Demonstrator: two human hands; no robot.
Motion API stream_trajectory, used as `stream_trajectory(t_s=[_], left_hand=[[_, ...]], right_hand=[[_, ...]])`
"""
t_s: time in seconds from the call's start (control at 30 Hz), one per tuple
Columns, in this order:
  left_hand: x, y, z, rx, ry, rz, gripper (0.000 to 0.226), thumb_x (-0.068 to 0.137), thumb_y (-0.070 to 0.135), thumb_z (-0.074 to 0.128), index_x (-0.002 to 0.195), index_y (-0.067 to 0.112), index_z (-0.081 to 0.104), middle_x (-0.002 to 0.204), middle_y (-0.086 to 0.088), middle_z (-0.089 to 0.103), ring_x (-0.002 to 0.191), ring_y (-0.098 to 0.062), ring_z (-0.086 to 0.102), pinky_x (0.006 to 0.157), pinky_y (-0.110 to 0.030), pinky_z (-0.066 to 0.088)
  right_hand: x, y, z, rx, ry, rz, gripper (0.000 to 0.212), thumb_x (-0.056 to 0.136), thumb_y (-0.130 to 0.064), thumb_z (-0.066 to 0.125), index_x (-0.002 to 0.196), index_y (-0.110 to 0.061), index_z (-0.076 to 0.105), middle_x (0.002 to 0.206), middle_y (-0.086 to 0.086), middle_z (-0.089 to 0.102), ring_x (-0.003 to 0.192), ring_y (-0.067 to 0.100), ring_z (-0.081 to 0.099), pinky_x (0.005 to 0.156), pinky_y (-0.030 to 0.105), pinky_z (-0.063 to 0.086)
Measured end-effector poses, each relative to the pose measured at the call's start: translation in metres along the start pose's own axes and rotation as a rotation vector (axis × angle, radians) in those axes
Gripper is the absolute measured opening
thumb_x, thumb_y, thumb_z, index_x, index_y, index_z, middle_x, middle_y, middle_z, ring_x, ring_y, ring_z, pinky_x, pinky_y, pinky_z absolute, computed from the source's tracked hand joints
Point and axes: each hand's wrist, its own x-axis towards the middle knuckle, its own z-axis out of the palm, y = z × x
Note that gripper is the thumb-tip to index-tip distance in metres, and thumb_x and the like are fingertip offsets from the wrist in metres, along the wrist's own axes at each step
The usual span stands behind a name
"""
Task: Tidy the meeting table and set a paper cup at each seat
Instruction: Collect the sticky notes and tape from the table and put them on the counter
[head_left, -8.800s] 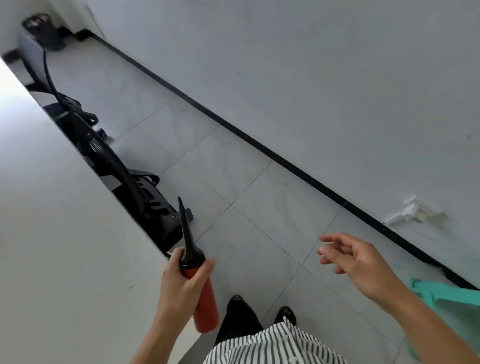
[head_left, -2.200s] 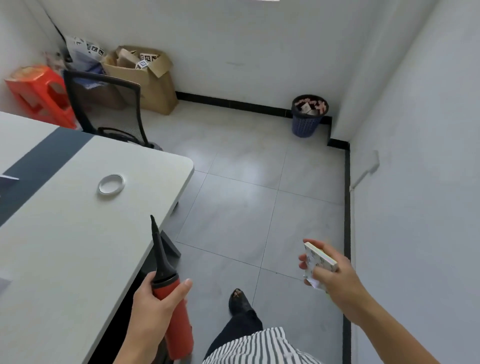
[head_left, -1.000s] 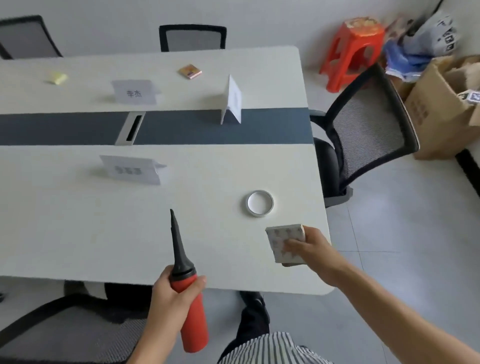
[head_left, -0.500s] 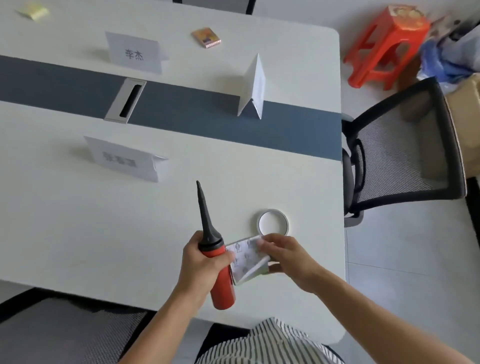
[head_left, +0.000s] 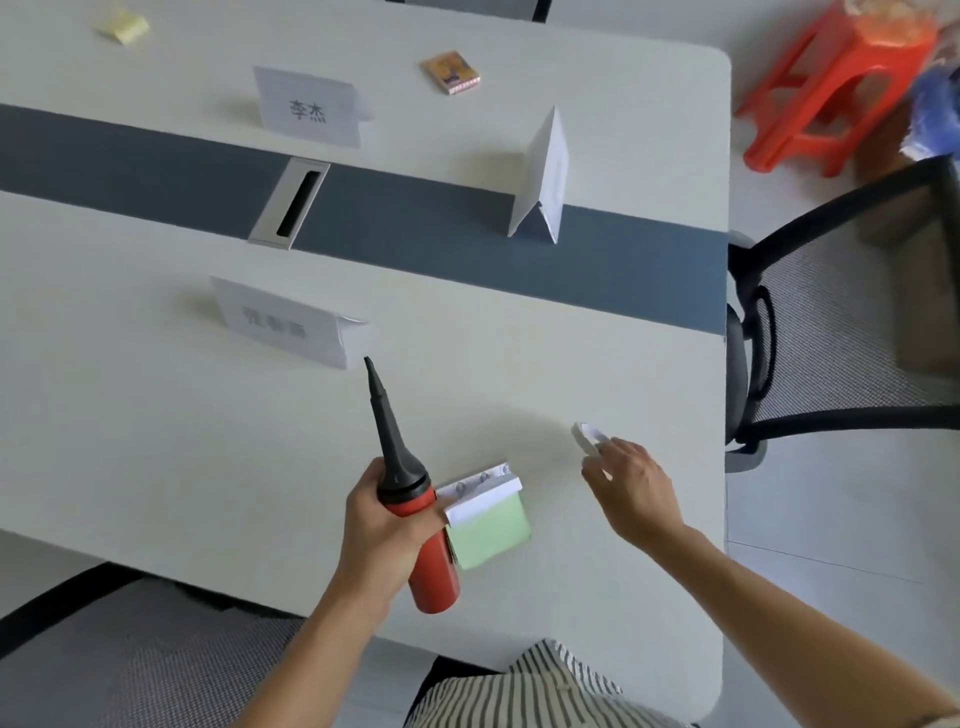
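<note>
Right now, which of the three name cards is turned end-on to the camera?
The blank-sided name card on the dark strip near the black chair; both others face the camera.

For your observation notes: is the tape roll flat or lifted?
Lifted: the tape roll stands tilted on edge, pinched in the right hand.

An office meeting room is shown: a long white counter (head_left: 156, 441) crossed by a grey-blue strip with a cable slot (head_left: 289, 208), folded paper name cards (head_left: 307, 106) set at the seats, and black mesh office chairs (head_left: 852, 332) drawn up on a tiled floor.
</note>
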Motion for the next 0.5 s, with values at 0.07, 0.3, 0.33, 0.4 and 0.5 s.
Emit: stream_trajectory(t_s=[0.07,0.3,0.33,0.4,0.5], left_hand=[[-0.004,0.015,0.005,0.007,-0.060,0.070,0.050,0.057,0.020,0.092,0.075,0.006,0.047,0.067,-0.013,0.048,0.063,-0.022,0.052,0.060,-0.033,0.046],[-0.028,0.051,0.025,0.123,-0.180,0.336,0.035,0.060,0.010,0.082,0.079,0.007,0.053,0.075,-0.021,0.060,0.073,-0.038,0.059,0.069,-0.043,0.053],[-0.032,0.053,0.027,0.120,-0.155,0.358,0.034,0.059,0.012,0.081,0.079,0.008,0.053,0.074,-0.019,0.060,0.072,-0.037,0.059,0.067,-0.041,0.053],[-0.042,0.056,0.029,0.103,-0.105,0.383,0.035,0.057,0.016,0.080,0.078,0.007,0.053,0.072,-0.020,0.058,0.071,-0.039,0.057,0.065,-0.042,0.052],[-0.062,0.052,0.028,0.101,-0.057,0.394,0.033,0.059,0.015,0.078,0.077,0.006,0.052,0.072,-0.021,0.056,0.071,-0.039,0.056,0.064,-0.040,0.053]], right_hand=[[-0.007,-0.013,-0.024,0.317,-0.007,0.109,0.021,0.094,-0.023,0.047,0.087,-0.011,0.063,0.096,0.006,0.074,0.080,0.025,0.063,0.071,0.043,0.050],[-0.053,-0.072,-0.097,1.072,-0.412,-0.037,0.024,0.086,-0.037,0.063,0.079,-0.014,0.067,0.079,0.005,0.067,0.076,0.018,0.065,0.067,0.027,0.051],[-0.061,-0.074,-0.098,1.051,-0.444,-0.076,0.020,0.084,-0.034,0.064,0.078,-0.015,0.070,0.081,0.004,0.069,0.079,0.020,0.066,0.068,0.028,0.052],[-0.076,-0.072,-0.098,1.001,-0.489,-0.111,0.013,0.085,-0.021,0.068,0.092,-0.012,0.074,0.093,0.008,0.075,0.088,0.027,0.070,0.075,0.034,0.055],[-0.094,-0.064,-0.094,0.940,-0.571,-0.158,0.029,0.080,-0.008,0.068,0.109,-0.006,0.070,0.110,0.018,0.072,0.100,0.034,0.069,0.086,0.043,0.053]])
